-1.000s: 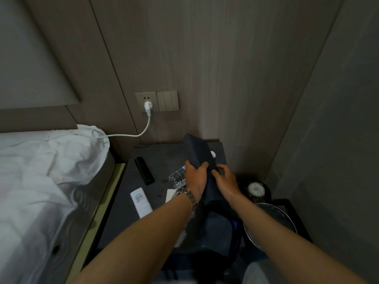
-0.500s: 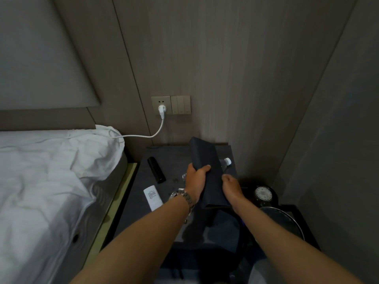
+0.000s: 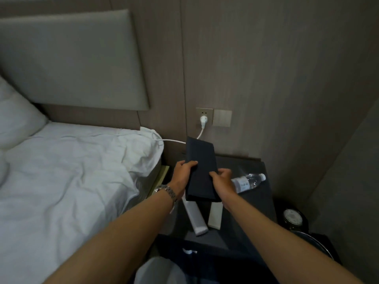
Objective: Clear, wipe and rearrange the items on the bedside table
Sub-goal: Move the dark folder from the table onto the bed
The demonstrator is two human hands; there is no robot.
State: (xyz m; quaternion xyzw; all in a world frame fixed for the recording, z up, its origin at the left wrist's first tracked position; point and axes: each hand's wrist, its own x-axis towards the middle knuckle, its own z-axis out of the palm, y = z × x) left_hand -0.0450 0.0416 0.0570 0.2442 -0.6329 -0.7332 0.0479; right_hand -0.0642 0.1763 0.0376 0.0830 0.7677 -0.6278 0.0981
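A dark folded cloth [image 3: 202, 165] is held up above the dark bedside table [image 3: 256, 199]. My left hand [image 3: 183, 173] grips its left edge and my right hand [image 3: 222, 180] grips its lower right edge. On the table a clear water bottle [image 3: 249, 182] lies on its side to the right of my hands. A white remote [image 3: 194, 217] and a pale card [image 3: 215, 215] lie near the table's front, partly hidden under the cloth.
A bed with white sheets [image 3: 71, 181] adjoins the table on the left. A white plug [image 3: 204, 120] sits in the wall socket, its cable running to the bed. A round dial [image 3: 293, 217] and a metal-rimmed bin [image 3: 313, 240] stand low at the right.
The view has swung left toward the bed. My hands have lifted the cloth and carried it toward the table's left side. The bottle now shows fully; the black object is out of sight.
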